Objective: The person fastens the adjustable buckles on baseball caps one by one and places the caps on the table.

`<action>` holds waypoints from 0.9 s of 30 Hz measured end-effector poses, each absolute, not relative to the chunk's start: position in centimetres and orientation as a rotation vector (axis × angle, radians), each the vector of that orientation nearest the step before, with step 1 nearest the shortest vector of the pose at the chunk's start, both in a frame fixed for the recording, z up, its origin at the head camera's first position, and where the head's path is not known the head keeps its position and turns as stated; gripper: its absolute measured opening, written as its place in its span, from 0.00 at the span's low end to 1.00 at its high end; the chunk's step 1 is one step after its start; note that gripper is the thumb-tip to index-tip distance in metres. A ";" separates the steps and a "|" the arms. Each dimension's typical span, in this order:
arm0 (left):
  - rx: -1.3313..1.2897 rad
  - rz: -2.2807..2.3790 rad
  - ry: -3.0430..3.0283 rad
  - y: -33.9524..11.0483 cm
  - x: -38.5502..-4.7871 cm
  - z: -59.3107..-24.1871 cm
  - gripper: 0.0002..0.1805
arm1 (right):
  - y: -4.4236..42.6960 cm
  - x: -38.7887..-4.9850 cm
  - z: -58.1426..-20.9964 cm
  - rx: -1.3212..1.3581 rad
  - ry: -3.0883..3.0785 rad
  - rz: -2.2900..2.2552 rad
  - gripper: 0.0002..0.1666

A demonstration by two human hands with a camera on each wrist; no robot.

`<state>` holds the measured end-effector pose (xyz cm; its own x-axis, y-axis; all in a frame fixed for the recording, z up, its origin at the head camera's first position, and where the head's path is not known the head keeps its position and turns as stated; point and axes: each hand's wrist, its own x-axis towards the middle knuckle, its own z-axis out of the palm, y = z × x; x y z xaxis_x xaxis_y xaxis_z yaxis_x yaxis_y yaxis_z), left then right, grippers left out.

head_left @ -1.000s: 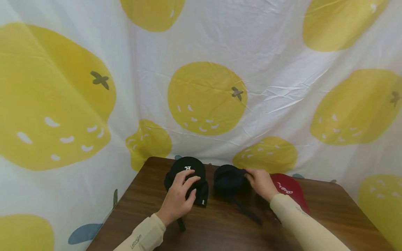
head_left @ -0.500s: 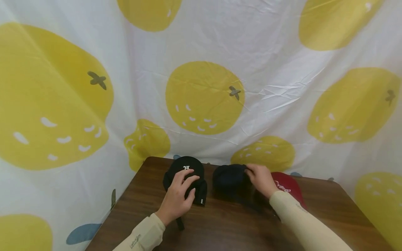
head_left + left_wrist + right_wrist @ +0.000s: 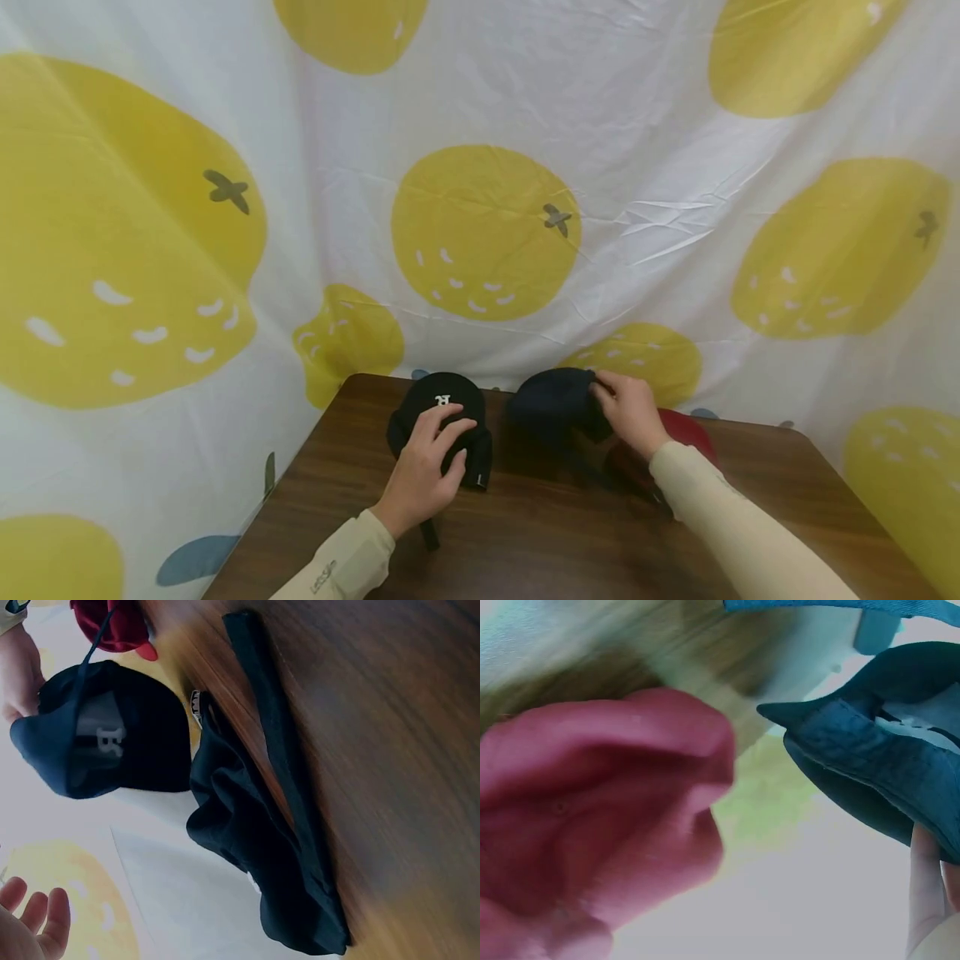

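My right hand (image 3: 632, 410) pinches the edge of a navy cap (image 3: 551, 400), raised off the table and tilted. A strap dangles from the cap (image 3: 82, 750), and a pale letter shows inside it in the left wrist view. Over a black cap (image 3: 450, 387) with a white letter hovers my left hand (image 3: 426, 467), fingers spread and loosely bent, hiding part of it. In the left wrist view that hand's fingers stand apart from the black cap (image 3: 247, 802). A red cap (image 3: 607, 802) lies beside my right hand, partly covered by the forearm in the head view.
The caps lie toward the back of a brown wooden table (image 3: 540, 542). Behind and beside it hangs a white curtain (image 3: 480, 100) printed with yellow lemons. A dark strap (image 3: 429, 533) sticks out from the black cap toward the front.
My right hand has lifted the navy cap higher, tilting it, and moved slightly right. The left hand stays over the black cap. The head view has shifted a little.
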<state>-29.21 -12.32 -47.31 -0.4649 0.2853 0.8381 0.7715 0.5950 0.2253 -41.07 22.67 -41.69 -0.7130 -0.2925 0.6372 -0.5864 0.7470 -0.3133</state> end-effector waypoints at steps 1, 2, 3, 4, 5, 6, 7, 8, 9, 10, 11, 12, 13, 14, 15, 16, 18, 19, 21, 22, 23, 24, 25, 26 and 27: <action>-0.837 -0.774 -2.024 -12.3 -29.2 -47.4 0.25 | 22.6 -41.0 -41.5 0.660 -2.369 0.685 0.14; -0.837 -0.772 -2.024 -12.3 -29.2 -47.4 0.24 | 22.5 -41.0 -41.3 0.661 -2.362 0.683 0.13; -0.837 -0.773 -2.024 -12.3 -29.2 -47.5 0.24 | 22.4 -41.0 -41.1 0.661 -2.357 0.684 0.12; -0.838 -0.773 -2.022 -12.3 -29.2 -47.5 0.23 | 22.3 -41.0 -40.9 0.662 -2.352 0.690 0.11; -0.838 -0.773 -2.021 -12.3 -29.2 -47.6 0.23 | 22.2 -40.9 -40.7 0.662 -2.348 0.693 0.11; -0.838 -0.772 -2.020 -12.3 -29.2 -47.6 0.23 | 22.2 -40.8 -40.5 0.658 -2.345 0.699 0.11; -0.838 -0.773 -2.020 -12.3 -29.2 -47.6 0.23 | 22.1 -40.8 -40.3 0.653 -2.344 0.705 0.11; -0.836 -0.772 -2.020 -12.3 -29.2 -47.6 0.23 | 22.1 -40.7 -40.1 0.647 -2.346 0.712 0.11; -0.836 -0.772 -2.020 -12.3 -29.2 -47.6 0.23 | 22.0 -40.6 -39.8 0.640 -2.345 0.719 0.12; -0.835 -0.771 -2.019 -12.3 -29.2 -47.5 0.23 | 22.0 -40.6 -39.6 0.633 -2.346 0.722 0.12; -0.834 -0.771 -2.020 -12.3 -29.2 -47.5 0.24 | 22.0 -40.5 -39.3 0.624 -2.346 0.721 0.12; -0.834 -0.774 -2.020 -12.3 -29.2 -47.5 0.24 | 22.0 -40.4 -39.1 0.619 -2.344 0.724 0.13; -0.833 -0.776 -2.021 -12.3 -29.1 -47.4 0.25 | 22.0 -40.3 -38.9 0.616 -2.342 0.728 0.12; -0.832 -0.778 -2.023 -12.2 -29.1 -47.4 0.25 | 22.0 -40.2 -38.6 0.615 -2.338 0.730 0.11; -0.832 -0.781 -2.024 -12.2 -29.1 -47.4 0.24 | 21.9 -40.1 -38.4 0.614 -2.332 0.731 0.09; -0.831 -0.784 -2.025 -12.2 -29.1 -47.4 0.24 | 21.9 -40.0 -38.2 0.617 -2.326 0.736 0.08; -0.831 -0.788 -2.027 -12.2 -29.2 -47.4 0.24 | 21.9 -39.8 -37.8 0.623 -2.307 0.744 0.06; -0.833 -0.786 -2.022 -12.1 -29.2 -47.4 0.24 | 21.8 -39.6 -37.5 0.624 -2.297 0.748 0.05; -0.833 -0.787 -2.018 -12.1 -29.3 -47.5 0.24 | 21.6 -39.3 -37.0 0.626 -2.276 0.752 0.05; -0.833 -0.786 -2.018 -12.0 -29.3 -47.5 0.24 | 21.5 -39.1 -36.8 0.629 -2.266 0.755 0.05; -0.832 -0.787 -2.017 -12.0 -29.4 -47.5 0.25 | 21.4 -38.9 -36.4 0.631 -2.255 0.754 0.06; -0.833 -0.786 -2.014 -11.9 -29.4 -47.6 0.25 | 21.3 -38.6 -36.1 0.635 -2.246 0.756 0.07; -0.834 -0.786 -2.012 -11.9 -29.4 -47.6 0.25 | 21.2 -38.4 -35.8 0.639 -2.235 0.753 0.09; -0.833 -0.789 -2.015 -11.9 -29.4 -47.6 0.25 | 21.1 -38.2 -35.5 0.645 -2.227 0.752 0.10; -0.835 -0.790 -2.011 -11.9 -29.4 -47.6 0.25 | 21.0 -38.0 -35.2 0.652 -2.218 0.747 0.12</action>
<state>-29.41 -11.85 -47.55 -0.4607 0.2747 0.8440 0.7757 0.5867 0.2325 -38.05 20.97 -35.17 -0.6308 -0.2296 0.7412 -0.6312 0.7073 -0.3181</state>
